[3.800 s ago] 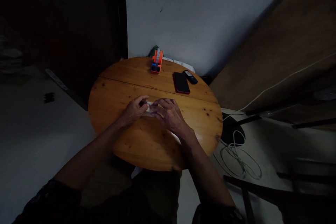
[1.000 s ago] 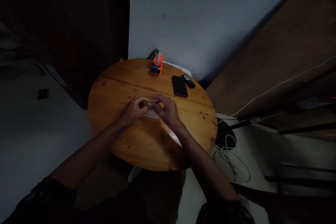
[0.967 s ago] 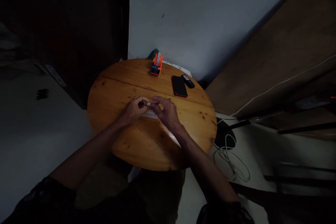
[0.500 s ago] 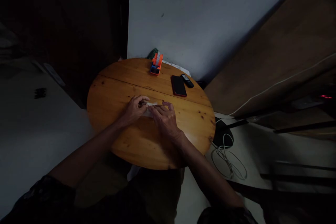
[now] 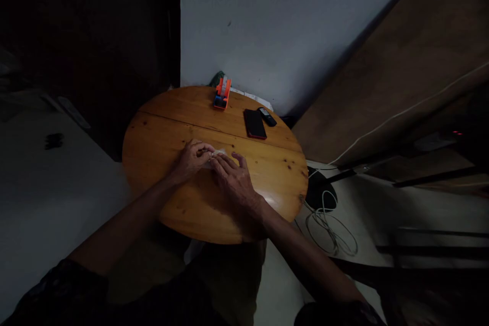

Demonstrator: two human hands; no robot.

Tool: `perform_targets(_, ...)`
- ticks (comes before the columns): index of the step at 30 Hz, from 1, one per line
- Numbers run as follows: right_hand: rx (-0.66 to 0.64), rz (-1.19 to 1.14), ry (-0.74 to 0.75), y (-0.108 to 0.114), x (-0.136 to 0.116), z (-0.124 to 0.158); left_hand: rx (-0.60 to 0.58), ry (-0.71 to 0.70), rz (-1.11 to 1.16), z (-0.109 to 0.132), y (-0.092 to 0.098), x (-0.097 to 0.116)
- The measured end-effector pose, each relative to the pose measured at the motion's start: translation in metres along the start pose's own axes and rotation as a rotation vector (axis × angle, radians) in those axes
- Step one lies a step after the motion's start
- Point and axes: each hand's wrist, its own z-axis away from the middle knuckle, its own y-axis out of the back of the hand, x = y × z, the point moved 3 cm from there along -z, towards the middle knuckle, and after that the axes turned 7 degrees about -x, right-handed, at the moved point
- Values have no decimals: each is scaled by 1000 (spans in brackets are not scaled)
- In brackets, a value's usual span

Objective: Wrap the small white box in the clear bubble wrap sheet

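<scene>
A small whitish, partly see-through piece (image 5: 219, 153) lies on the round wooden table (image 5: 183, 209), mostly covered by fingers. At its left side my left hand (image 5: 194, 158) is closed, thumb and fingertips pinching its edge. My right hand (image 5: 234, 175) rests over its right part, palm down, with the fingers stretched forward and the thumb apart. Fingertips of both hands nearly meet. What exactly the piece is cannot be made out in the dim light.
Toward the table's back stands an orange and blue tape dispenser (image 5: 222, 93). A black phone with a red edge (image 5: 254, 124) lies beside a small black handset (image 5: 267, 116). Coiled pale cable (image 5: 328, 224) lies on the floor at right.
My right hand has flattened, its fingers now straighter over the piece. My left hand stays pinched at the left side. The whole view has shifted slightly.
</scene>
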Motion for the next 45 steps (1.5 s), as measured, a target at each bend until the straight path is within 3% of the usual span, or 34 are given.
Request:
perform_targets(8, -13, 7, -27, 1, -2, 6, -2, -2, -23, 0, -1, 2)
perform_targets(12, 59, -79, -28, 13, -5, 12, 19, -3, -24, 1, -2, 1)
perform_targets(18, 177, -207, -203, 32, -1, 25, 39, -25, -19, 1, -2, 3)
perform_targets(21, 190, -257, -258, 31, 9, 25, 51, 7, 55, 0, 1, 3)
perform_targets(25, 209, -322, -336, 26, 22, 26, 160, 63, 157, -3, 11, 0)
perform_targets(29, 162, -358, -354, 19, 32, 27, 199, 156, 213, -4, 17, -4)
perform_targets(35, 77, -354, -280, 10, 41, 14, 123, 218, 223, -1, 12, -1)
perform_targets(45, -146, -396, -49, 18, 48, -31, -30, 211, 236, 5, 6, 15)
